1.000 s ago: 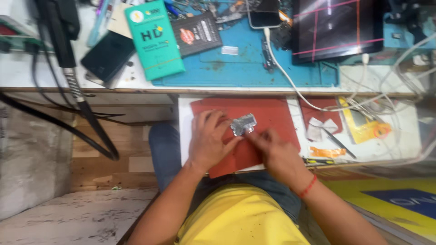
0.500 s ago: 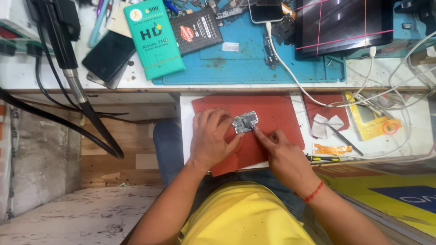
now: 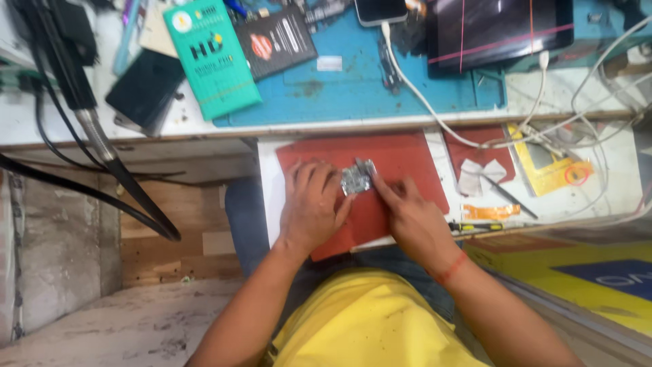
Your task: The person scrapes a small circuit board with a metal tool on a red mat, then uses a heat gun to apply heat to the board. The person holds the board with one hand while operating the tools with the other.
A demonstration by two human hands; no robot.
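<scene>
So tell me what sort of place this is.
Most likely a phone repair bench. Both hands, left hand and right hand, work a small circuit board on a red mat, with a phone on a cable and a cracked tablet above.

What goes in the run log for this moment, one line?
left hand: flat on red mat, beside circuit board | right hand: fingertips on board | green box: on bench
</scene>
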